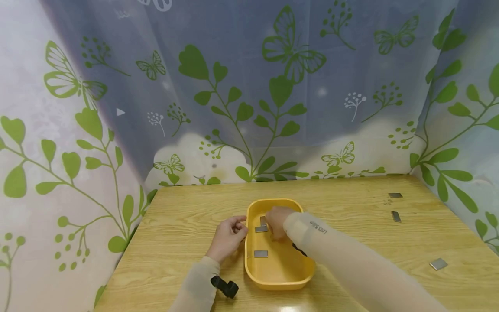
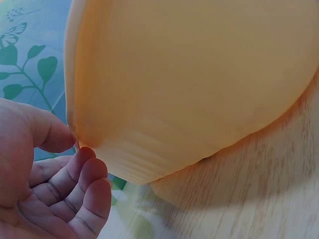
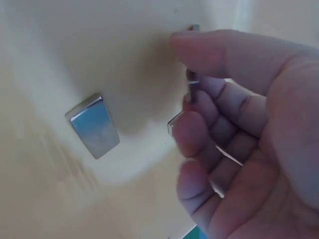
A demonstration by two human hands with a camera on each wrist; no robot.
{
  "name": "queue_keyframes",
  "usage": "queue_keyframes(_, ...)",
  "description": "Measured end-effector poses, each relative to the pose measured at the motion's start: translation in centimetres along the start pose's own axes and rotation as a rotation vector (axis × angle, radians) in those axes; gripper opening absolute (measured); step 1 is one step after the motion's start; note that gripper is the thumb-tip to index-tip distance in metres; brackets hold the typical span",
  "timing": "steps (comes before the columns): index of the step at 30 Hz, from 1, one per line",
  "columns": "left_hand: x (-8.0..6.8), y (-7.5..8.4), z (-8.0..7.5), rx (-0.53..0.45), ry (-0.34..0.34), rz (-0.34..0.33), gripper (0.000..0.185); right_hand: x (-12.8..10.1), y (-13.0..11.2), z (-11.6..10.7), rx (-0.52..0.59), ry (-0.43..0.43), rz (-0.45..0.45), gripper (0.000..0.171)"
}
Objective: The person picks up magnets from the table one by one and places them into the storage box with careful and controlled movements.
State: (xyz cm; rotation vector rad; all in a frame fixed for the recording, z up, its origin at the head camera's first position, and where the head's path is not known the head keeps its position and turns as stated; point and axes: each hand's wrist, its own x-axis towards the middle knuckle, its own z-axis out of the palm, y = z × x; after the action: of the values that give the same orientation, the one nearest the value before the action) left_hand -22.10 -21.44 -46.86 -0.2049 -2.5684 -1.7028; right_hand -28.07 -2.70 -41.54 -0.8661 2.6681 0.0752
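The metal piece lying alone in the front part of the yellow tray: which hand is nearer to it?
Left. The left hand is beside the yellow tray, close to the metal piece; the right hand is farther back, inside.

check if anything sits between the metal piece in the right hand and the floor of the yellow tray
Nothing visible does. The right hand pinches a thin metal plate just above the yellow tray floor. The other plates lie off to the side, not beneath it.
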Motion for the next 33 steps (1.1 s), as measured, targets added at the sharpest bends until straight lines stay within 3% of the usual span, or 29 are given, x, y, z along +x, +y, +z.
queue_keyframes(5,-0.05,0.1,0.02,0.006,-0.003,0.003,0.032,-0.2,-0.11,0.21,-0.041,-0.049,0.028,0.022)
queue_keyframes(16,0.0,-0.02,0.03,0.009,-0.003,0.001,0.031,0.02,-0.2,0.28,-0.084,-0.037,0.031,0.025)
queue_keyframes(33,0.16,-0.35,0.08,0.016,-0.001,0.007,0.032,-0.17,0.16,0.03,-0.009,-0.046,0.009,0.018)
